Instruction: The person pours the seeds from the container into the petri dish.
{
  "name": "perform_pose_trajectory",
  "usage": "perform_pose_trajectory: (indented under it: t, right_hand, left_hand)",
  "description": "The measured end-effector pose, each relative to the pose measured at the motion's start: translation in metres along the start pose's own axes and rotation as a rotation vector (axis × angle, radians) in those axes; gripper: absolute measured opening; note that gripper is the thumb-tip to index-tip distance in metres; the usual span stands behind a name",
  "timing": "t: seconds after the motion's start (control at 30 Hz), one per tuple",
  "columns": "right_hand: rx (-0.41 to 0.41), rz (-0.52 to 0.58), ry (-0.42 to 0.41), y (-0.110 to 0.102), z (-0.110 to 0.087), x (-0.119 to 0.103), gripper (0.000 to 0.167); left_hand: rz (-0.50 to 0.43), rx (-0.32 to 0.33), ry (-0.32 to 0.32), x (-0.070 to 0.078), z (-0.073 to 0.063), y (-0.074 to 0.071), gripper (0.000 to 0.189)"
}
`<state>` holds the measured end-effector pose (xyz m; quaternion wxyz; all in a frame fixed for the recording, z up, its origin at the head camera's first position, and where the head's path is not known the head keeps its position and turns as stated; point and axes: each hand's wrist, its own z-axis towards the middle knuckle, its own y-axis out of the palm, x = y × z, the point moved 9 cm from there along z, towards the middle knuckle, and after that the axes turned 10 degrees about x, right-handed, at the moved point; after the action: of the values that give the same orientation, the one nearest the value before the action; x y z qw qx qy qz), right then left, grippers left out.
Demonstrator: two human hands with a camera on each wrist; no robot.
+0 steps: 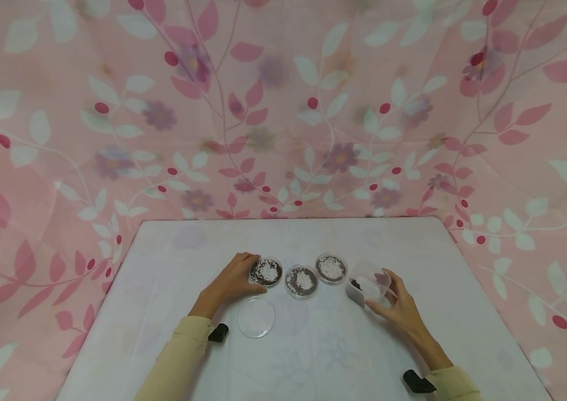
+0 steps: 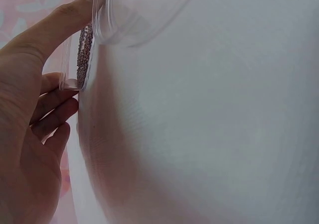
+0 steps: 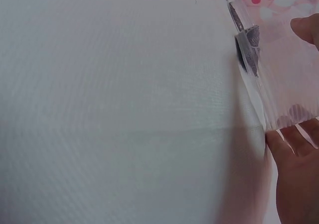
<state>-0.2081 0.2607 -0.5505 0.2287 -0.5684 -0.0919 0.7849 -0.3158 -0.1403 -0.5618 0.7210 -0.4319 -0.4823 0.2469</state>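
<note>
My left hand (image 1: 230,278) grips the leftmost petri dish (image 1: 266,272) at its side, thumb in front and fingers behind. Dark granules with white bits on top fill this dish. In the left wrist view the dish (image 2: 83,57) shows edge-on. Beside it stand a middle dish (image 1: 301,282) and a right dish (image 1: 331,268) with similar contents. On the right, my right hand (image 1: 400,305) holds a clear plastic tub (image 1: 356,296) with something white and something dark inside. The tub's wall (image 3: 281,79) fills the space between thumb and fingers in the right wrist view.
A clear round lid (image 1: 256,318) lies on the white-covered table (image 1: 323,356) in front of the left dish. Pink floral cloth (image 1: 283,111) hangs behind and at both sides. Black wrist devices (image 1: 219,333) sit by both sleeves.
</note>
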Motion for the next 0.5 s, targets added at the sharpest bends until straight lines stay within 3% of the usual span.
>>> perform_pose_trajectory:
  t: [0.5]
  right_hand:
    - [-0.007,-0.148,-0.042,-0.005,0.006,-0.012,0.108]
  left_hand:
    - [-0.009,0.014,0.015,0.005,-0.001,-0.004,0.094]
